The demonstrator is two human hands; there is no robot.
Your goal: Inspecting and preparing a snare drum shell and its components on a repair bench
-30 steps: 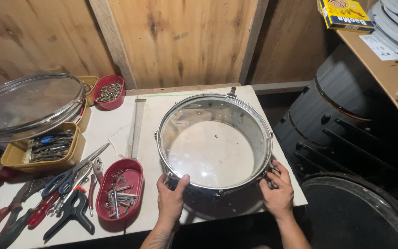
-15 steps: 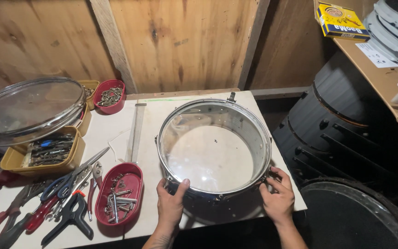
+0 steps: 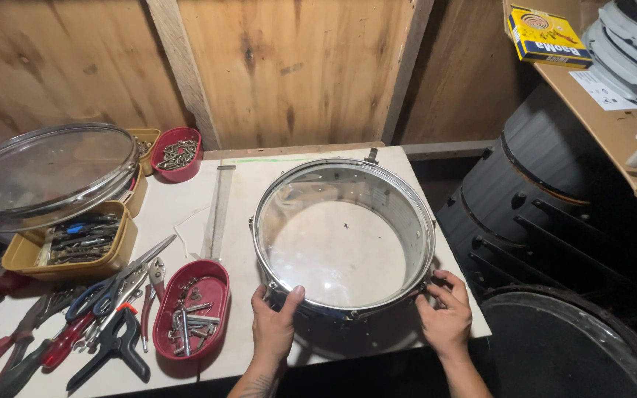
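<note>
head view: your left hand [image 3: 274,324] is clamped on the near rim of the drum shell [image 3: 407,214], thumb hooked over the metal hoop, fingers wrapped down the outside wall. your right hand [image 3: 446,317] grips the near-right edge of the same shell, fingers curled round the hoop and side. the shell sits open side up on the white table [image 3: 171,214], at its right end, clear head showing pale inside. just left of your left hand there's a red tray of bolts [image 3: 189,309], and beyond it pliers and clamps [image 3: 105,317] lie scattered. a yellow tray of tools [image 3: 75,243] sits further left, under a clear drum head in its hoop [image 3: 46,173]. a red bowl of hardware [image 3: 177,153] stands by the wooden wall. black drum shells [image 3: 540,199] are stacked to your right.
</note>
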